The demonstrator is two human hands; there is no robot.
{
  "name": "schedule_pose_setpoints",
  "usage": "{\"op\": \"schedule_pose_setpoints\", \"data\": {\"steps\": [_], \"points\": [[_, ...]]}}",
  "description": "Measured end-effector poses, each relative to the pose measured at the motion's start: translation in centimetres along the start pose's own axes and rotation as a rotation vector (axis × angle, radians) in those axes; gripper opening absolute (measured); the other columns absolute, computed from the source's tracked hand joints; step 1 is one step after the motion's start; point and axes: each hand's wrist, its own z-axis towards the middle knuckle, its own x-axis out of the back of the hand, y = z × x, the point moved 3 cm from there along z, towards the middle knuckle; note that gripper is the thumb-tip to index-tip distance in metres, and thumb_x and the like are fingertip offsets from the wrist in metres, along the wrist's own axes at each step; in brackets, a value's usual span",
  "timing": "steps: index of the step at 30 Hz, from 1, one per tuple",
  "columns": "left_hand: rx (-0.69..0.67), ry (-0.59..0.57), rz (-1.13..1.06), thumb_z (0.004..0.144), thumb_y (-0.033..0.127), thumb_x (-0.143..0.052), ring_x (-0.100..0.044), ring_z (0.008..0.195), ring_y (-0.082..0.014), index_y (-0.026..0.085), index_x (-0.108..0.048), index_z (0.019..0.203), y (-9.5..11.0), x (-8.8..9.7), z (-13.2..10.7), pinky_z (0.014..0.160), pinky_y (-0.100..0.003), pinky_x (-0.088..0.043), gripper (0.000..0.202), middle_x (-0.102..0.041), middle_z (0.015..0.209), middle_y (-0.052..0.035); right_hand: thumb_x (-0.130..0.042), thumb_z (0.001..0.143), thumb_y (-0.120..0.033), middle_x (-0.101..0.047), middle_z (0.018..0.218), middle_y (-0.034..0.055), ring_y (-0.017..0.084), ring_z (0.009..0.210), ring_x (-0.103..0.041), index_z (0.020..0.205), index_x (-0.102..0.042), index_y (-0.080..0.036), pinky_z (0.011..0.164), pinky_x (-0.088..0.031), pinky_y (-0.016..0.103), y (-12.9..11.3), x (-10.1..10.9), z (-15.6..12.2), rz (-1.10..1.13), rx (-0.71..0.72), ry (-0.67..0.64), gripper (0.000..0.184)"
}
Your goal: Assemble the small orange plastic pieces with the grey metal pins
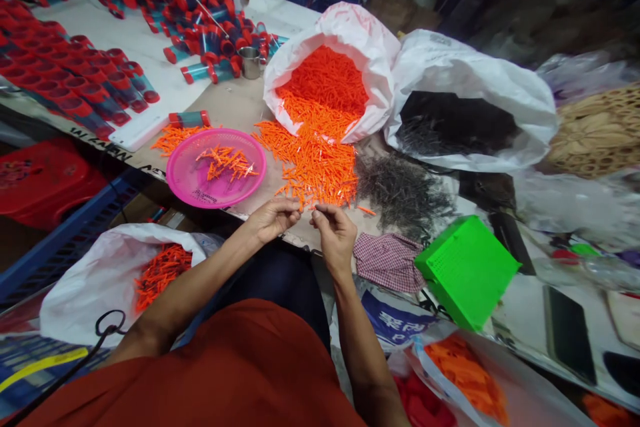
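Observation:
My left hand [274,218] and my right hand [334,232] meet at the near table edge, both with fingers pinched together. Each pinch appears to hold a small piece, too small to name. Just beyond them lies a heap of small orange plastic pieces [315,160], spilling from a white bag [350,33]. A pile of thin dark metal pins [403,190] lies to the right, before another white bag [470,73]. A pink basin [216,167] with a few orange pieces sits to the left.
Rows of red-capped clear tubes [65,80] and a loose heap of them [200,7] fill the far left. A small metal cup [251,61] stands there too. A green box [467,270], checked cloth [387,260] and phone [567,333] lie right. A bag of orange pieces [115,273] sits below left.

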Motion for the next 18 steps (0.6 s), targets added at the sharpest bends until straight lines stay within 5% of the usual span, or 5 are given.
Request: {"op": "schedule_pose_setpoints", "data": {"steps": [5, 11, 18], "points": [[0.094, -0.014, -0.048, 0.062, -0.001, -0.06, -0.051, 0.046, -0.0027, 0.01, -0.058, 0.064, -0.6, -0.3, -0.2, 0.043, -0.009, -0.042, 0.011, -0.057, 0.057, -0.0014, -0.056, 0.082, -0.023, -0.069, 0.084, 0.0026, 0.013, 0.065, -0.063, 0.09, -0.068, -0.022, 0.063, -0.054, 0.029, -1.0, 0.1, 0.5, -0.144, 0.155, -0.05, 0.015], [-0.144, -0.039, 0.126, 0.054, 0.008, -0.07, -0.053, 0.044, -0.0061, 0.01, -0.06, 0.066, -0.4, -0.5, -1.0, 0.044, -0.017, -0.045, 0.016, -0.059, 0.054, 0.0008, -0.057, 0.082, -0.022, -0.068, 0.084, 0.0038, 0.016, 0.075, -0.063, 0.09, -0.068, -0.022, 0.07, -0.052, 0.032, -2.4, 0.5, 0.4, -0.417, 0.406, -0.088, 0.013], [-0.362, -0.008, 0.322, 0.05, 0.018, -0.077, -0.057, 0.045, -0.0093, 0.011, -0.064, 0.068, -0.3, -0.9, -2.2, 0.048, -0.022, -0.049, 0.023, -0.063, 0.056, 0.0008, -0.053, 0.084, -0.018, -0.066, 0.079, 0.0049, 0.015, 0.071, -0.061, 0.088, -0.067, -0.019, 0.066, -0.05, 0.029, -2.8, 0.5, 0.1, -0.513, 0.493, -0.146, 0.015]]}}
